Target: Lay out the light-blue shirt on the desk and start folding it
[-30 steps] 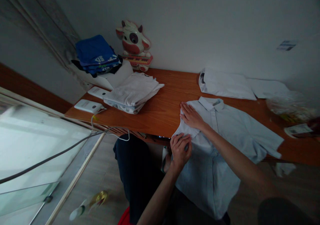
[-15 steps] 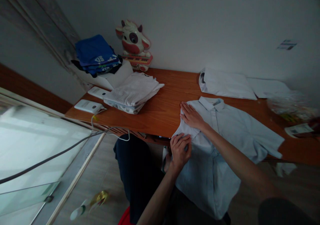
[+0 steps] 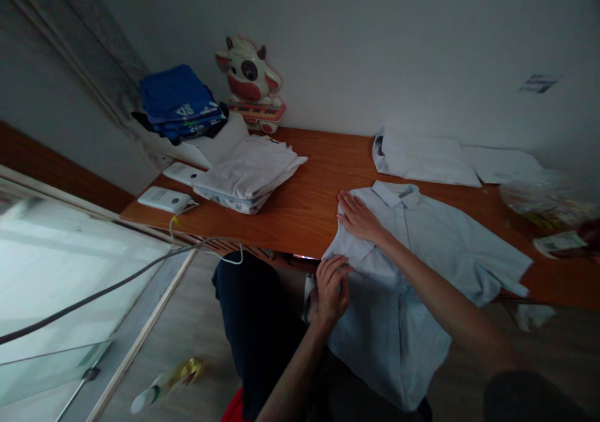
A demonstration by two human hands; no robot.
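A pale short-sleeved collared shirt (image 3: pixel 422 241) lies front up across the table, its lower part hanging over the front edge. One sleeve spreads to the right; the left side is folded inward. My right hand (image 3: pixel 360 217) rests flat on the shirt's left shoulder, fingers stretched out and pointing up-left. Lower down, my left hand (image 3: pixel 332 289) is at the shirt's left side by the table edge. Its fingers are bent over the cloth and appear closed on it; the fingertips are partly hidden.
A stack of folded light clothes (image 3: pixel 253 172) lies left on the wooden table (image 3: pixel 323 159), near white devices (image 3: pixel 164 199) with a cable. Behind are folded blue clothes (image 3: pixel 180 100) and a cow toy (image 3: pixel 250 84). Folded white clothing (image 3: pixel 426 158) and a plastic bag (image 3: pixel 548 197) lie right.
My left hand has slid slightly down and left along the shirt's side. My right hand has stayed flat on the shoulder, and the shirt lies almost unchanged.
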